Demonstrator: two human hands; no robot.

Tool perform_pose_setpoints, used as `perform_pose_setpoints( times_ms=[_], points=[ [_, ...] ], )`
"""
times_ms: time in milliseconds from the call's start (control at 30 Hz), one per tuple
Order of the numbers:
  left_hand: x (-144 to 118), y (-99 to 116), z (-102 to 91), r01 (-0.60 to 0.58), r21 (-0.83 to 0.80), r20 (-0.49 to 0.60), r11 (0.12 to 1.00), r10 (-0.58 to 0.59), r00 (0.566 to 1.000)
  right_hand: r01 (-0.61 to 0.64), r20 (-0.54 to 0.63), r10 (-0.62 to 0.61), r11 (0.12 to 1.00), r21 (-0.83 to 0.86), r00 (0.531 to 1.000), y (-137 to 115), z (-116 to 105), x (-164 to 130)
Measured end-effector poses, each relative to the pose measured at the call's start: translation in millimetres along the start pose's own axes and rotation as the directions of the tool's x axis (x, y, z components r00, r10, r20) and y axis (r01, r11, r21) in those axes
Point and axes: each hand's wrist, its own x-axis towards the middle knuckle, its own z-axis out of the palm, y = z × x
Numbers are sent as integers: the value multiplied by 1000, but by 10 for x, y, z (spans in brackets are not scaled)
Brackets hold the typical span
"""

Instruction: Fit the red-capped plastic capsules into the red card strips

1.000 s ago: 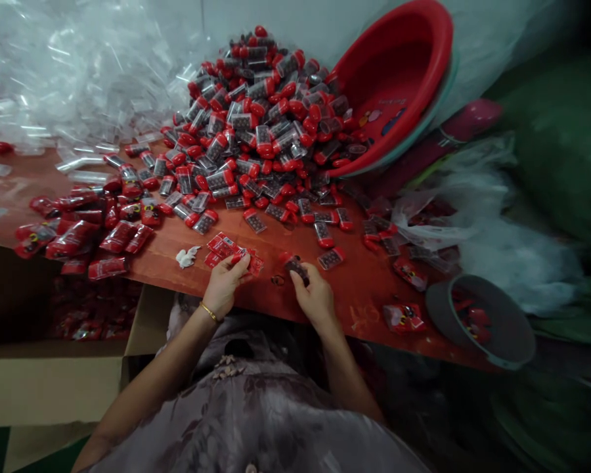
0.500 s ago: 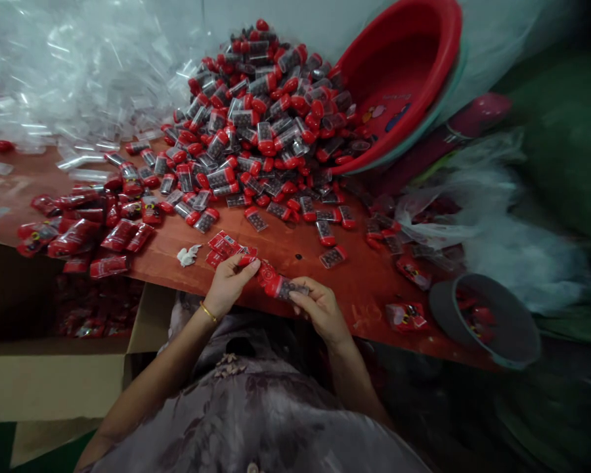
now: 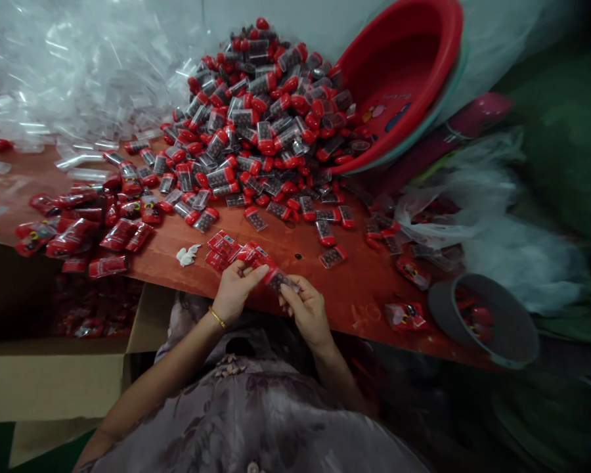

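My left hand [image 3: 236, 287], with a gold bangle at its wrist, is closed, thumb and fingers pinching a red printed wrapper [image 3: 253, 253]. A small clear tube [image 3: 282, 281] with dark pellet-like contents and a red end is pinched in my closed right hand [image 3: 305, 309]. The tube's red end meets the wrapper near my left thumb; whether it is inside the wrapper I cannot tell. Flat red printed wrappers [image 3: 221, 246] lie on the table just beyond my left hand, with a crumpled white scrap [image 3: 188, 255] to their left.
A tall heap of red-capped tubes [image 3: 256, 125] covers the back of the table [image 3: 276, 243], against a tilted red basin [image 3: 423, 72]. Wrapped red packs [image 3: 79, 236] lie at left above a cardboard box [image 3: 54, 381]. Clear plastic pieces [image 3: 79, 72] fill the back left; a grey bowl [image 3: 443, 309] stands right.
Both hands have drawn closer together, the right moving left with the tube and the left shifting slightly right. More of the red wrapper now shows above my left fingers.
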Motion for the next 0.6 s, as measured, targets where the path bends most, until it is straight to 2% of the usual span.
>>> perform_pose_setpoints(
  times_ms=[133, 233, 433, 500, 600],
  points=[
    [-10, -58, 30, 0, -64, -21, 998, -2, 1000, 53, -104, -55, 998, -21, 993, 102, 141, -11],
    [-18, -103, 25, -37, -49, -38, 998, 35, 999, 56, -131, -58, 998, -13, 990, 129, 208, -10],
    [-79, -172, -1, -29, 120, 19, 992, 27, 999, -96, -26, 108, 951, 295, 994, 98, 300, -2],
    [-100, -180, 3, -53, 167, -4, 985, 54, 999, -70, -71, 89, 967, 244, 993, 100, 312, -17],
    [-98, -176, 1, -111, 166, -27, 980, 117, 993, 30, -139, -25, 999, 30, 990, 119, 294, -47]
  ],
)
